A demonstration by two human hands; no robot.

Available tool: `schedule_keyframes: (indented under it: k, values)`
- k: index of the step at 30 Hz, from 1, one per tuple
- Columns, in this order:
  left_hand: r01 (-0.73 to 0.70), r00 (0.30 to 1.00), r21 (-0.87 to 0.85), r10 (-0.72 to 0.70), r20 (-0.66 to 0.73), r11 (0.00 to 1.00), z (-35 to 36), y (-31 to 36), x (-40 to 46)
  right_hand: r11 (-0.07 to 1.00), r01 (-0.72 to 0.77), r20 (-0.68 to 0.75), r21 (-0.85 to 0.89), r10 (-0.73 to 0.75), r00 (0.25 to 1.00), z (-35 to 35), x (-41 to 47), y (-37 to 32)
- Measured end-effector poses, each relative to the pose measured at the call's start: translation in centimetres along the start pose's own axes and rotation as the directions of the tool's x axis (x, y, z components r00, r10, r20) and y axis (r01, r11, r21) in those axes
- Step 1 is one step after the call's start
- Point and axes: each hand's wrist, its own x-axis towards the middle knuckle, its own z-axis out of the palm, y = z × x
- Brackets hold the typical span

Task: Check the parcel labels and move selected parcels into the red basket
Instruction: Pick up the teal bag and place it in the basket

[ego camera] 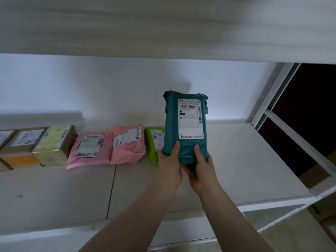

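A teal parcel [185, 148] stands upright above the white shelf [245, 160], its white label [190, 118] facing me. My left hand [170, 164] grips its lower left edge, thumb on the front. Holding its lower right side is my right hand [201, 170], also with the thumb on the front. Along the shelf to the left lie a lime green parcel [154, 144], two pink parcels [127, 144] [91, 149] and a yellowish box [54, 144], labels up. No red basket is in view.
More cardboard boxes [23, 140] sit at the far left of the shelf. Another shelf board [163, 33] hangs close overhead. The white rack frame [272, 91] rises at the right, with dark space and brown boxes [316, 177] beyond it.
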Motion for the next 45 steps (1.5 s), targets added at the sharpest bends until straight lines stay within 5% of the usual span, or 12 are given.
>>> schedule_keyframes:
  k: [8, 27, 34, 37, 45]
  values:
    - [0.121, 0.986, 0.335, -0.152, 0.066, 0.934, -3.8, 2.4, -0.5, 0.990, 0.139, -0.050, -0.009, -0.140, 0.989, -0.8, -2.4, 1.8]
    - [0.054, 0.977, 0.383, -0.128, 0.171, 0.922, -5.2, 3.9, 0.2, 0.971, 0.239, -0.044, -0.023, -0.240, 0.970, -1.8, -5.1, 3.6]
    - [0.173, 0.959, 0.391, -0.246, 0.144, 0.904, -3.0, 2.6, -1.6, 0.952, 0.294, -0.111, -0.085, -0.302, 0.947, -6.0, -8.3, 1.2]
    - [0.107, 0.956, 0.403, -0.205, 0.209, 0.909, -1.5, 3.4, -2.1, 0.947, 0.279, -0.096, -0.156, -0.296, 0.950, -8.7, -10.6, -0.5]
    - [0.036, 0.800, 0.721, -0.452, 0.394, 0.692, 3.7, -3.6, -9.3, 0.938, 0.316, -0.310, -0.139, -0.344, 0.886, -20.8, -19.1, -3.6]
